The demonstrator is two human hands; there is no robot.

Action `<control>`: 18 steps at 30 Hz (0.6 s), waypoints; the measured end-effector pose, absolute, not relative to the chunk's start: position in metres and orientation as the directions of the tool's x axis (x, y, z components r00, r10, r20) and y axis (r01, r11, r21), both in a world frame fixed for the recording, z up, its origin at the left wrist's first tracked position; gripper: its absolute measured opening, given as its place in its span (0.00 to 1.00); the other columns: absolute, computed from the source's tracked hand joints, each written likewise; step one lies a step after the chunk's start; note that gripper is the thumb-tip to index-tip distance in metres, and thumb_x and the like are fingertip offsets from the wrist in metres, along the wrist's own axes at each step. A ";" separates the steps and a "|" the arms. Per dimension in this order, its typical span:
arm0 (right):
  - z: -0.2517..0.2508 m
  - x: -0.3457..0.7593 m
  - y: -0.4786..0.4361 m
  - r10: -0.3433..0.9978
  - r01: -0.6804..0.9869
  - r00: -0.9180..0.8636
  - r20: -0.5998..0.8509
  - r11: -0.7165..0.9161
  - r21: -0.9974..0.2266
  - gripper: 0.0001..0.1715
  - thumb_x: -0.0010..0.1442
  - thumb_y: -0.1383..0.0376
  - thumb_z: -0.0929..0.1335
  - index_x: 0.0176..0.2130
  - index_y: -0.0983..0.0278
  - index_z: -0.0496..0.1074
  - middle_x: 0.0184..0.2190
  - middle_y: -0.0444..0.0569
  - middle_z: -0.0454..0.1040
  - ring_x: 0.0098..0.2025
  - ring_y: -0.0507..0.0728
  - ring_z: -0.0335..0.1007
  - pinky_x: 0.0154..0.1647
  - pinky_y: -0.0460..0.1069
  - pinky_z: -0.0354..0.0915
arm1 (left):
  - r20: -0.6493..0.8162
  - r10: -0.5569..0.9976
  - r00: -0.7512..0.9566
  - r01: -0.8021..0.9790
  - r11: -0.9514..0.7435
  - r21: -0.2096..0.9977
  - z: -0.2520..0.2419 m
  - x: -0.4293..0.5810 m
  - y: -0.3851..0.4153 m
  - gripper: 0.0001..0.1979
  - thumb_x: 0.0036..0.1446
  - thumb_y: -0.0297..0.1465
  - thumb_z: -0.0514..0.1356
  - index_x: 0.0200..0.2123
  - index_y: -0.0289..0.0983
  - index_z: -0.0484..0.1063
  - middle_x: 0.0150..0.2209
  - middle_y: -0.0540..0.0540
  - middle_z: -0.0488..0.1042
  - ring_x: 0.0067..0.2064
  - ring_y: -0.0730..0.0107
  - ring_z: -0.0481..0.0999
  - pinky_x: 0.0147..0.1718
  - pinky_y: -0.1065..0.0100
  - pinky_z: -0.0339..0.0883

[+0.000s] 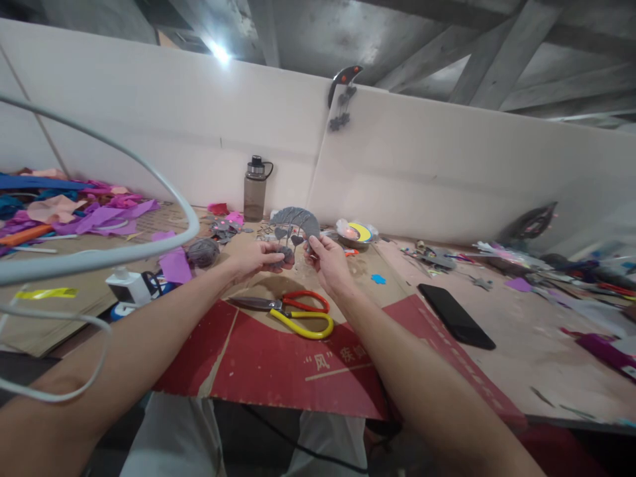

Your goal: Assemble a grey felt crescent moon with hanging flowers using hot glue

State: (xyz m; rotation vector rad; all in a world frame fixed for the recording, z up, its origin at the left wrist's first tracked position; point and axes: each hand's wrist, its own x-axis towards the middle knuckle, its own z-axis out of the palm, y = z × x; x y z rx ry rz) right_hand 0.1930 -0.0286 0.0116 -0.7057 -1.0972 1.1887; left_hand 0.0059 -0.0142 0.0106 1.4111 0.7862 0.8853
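Both my hands are raised over the table and pinch a grey felt mobile [294, 222]: a crescent-shaped piece on top with small grey hearts hanging under it. My left hand [258, 257] is closed on a small grey hanging piece at the lower left. My right hand [328, 255] is closed on the crescent's lower right edge. Below the hands, scissors [293, 311] with one red and one yellow handle lie on red-printed cardboard [278, 364].
A ball of grey yarn [203, 252] and a dark water bottle [255, 189] stand behind my left hand. A black phone [456, 316] lies at the right. Coloured felt scraps [74, 212] cover the far left. A white cable [124, 245] loops close to the camera. A similar mobile [342, 93] hangs on the wall.
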 end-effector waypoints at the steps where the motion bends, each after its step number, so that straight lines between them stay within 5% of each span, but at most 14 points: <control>1: 0.012 0.193 -0.029 0.957 -0.366 0.000 0.289 0.269 -0.891 0.14 0.46 0.57 0.72 0.27 0.63 0.68 0.23 0.40 0.67 0.23 0.46 0.59 0.22 0.42 0.55 | 0.056 0.874 0.483 -0.056 -0.033 0.998 0.011 0.006 -0.014 0.16 0.44 0.35 0.69 0.38 0.36 0.77 0.40 0.39 0.79 0.42 0.61 0.78 0.38 0.65 0.69; 18: 0.011 0.193 -0.028 0.949 -0.359 0.010 0.315 0.297 -0.885 0.14 0.47 0.56 0.72 0.28 0.63 0.68 0.21 0.39 0.67 0.22 0.46 0.58 0.21 0.42 0.54 | 0.056 0.863 0.502 -0.077 -0.020 0.997 0.011 0.004 -0.014 0.19 0.43 0.31 0.70 0.41 0.36 0.76 0.44 0.41 0.78 0.43 0.65 0.77 0.37 0.70 0.67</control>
